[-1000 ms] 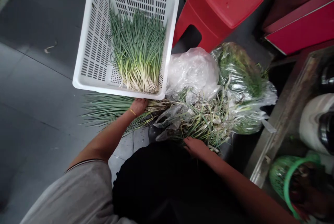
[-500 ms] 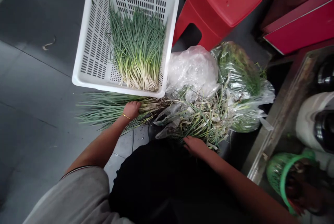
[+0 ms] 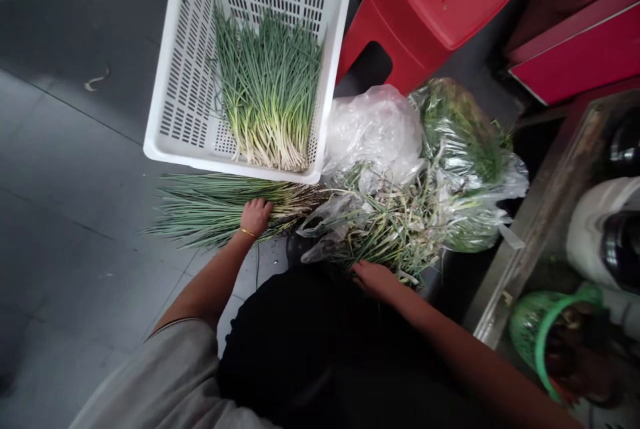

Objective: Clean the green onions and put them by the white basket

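Observation:
My left hand [image 3: 256, 217], with a thin yellow band at the wrist, is on a loose pile of scallions [image 3: 200, 209] lying on the floor. Its fingers are curled over the stalks near the pale root ends. My right hand [image 3: 375, 279] is at the near edge of a heap of scallion trimmings [image 3: 395, 222]. Its fingers are bent together, and whatever may be between them is hidden. Above the pile, a white slotted basket [image 3: 185, 82] holds clean scallions [image 3: 273, 89] with their white ends toward me.
A bunched clear plastic bag [image 3: 375, 129] and a bag of greens [image 3: 460, 142] lie right of the basket. Behind them stands a red stool [image 3: 415, 2]. A metal-edged ledge [image 3: 520, 255] runs along the right, with a green basket [image 3: 540, 342] beyond it.
The whole view has shifted slightly. My left hand stays on the scallion pile, its fingers a little more gathered. My right hand has hardly moved.

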### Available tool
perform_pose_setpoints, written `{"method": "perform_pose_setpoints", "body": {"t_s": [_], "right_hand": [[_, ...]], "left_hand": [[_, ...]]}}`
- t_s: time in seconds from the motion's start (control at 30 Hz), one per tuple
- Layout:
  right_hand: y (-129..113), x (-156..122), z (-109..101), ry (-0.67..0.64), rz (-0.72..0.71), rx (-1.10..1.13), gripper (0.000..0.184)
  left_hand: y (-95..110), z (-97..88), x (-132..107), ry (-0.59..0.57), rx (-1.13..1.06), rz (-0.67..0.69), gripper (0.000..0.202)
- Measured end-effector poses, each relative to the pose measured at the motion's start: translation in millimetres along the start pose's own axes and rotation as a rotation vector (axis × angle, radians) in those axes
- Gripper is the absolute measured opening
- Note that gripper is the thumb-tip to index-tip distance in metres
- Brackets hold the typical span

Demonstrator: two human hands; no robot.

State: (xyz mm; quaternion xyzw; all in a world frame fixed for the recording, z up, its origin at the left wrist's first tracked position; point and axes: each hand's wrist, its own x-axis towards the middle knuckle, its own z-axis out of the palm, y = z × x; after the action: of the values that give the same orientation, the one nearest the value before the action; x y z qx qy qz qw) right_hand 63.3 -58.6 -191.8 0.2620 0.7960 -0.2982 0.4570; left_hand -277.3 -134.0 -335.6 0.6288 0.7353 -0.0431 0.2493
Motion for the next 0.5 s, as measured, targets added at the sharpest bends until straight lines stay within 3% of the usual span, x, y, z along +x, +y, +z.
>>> {"method": "perform_pose_setpoints", "body": {"t_s": [0.17, 0.33, 0.43, 0.5], "right_hand": [[3.2, -4.2, -1.2, -0.019, 0.028, 0.003, 0.026], [3.5, -18.5, -6.0, 0.028, 0.042, 0.012, 0.026], [1.8, -28.4, -7.2, 0.071, 0.060, 0.013, 0.027], [-4.0, -33.7, -8.8, 0.074, 0.078, 0.000, 0.028]], "left_hand": [[1.0, -2.2, 6.6, -0.058, 0.051, 0.004, 0.038], [-21.1, -37.2, 2.3, -0.044, 0.000, 0.035, 0.022], [-38.9, -60.0, -12.3, 0.050, -0.129, 0.012, 0.025], [-47.4, -71.8, -21.3, 0.024, -0.238, -0.035, 0.030]]}}
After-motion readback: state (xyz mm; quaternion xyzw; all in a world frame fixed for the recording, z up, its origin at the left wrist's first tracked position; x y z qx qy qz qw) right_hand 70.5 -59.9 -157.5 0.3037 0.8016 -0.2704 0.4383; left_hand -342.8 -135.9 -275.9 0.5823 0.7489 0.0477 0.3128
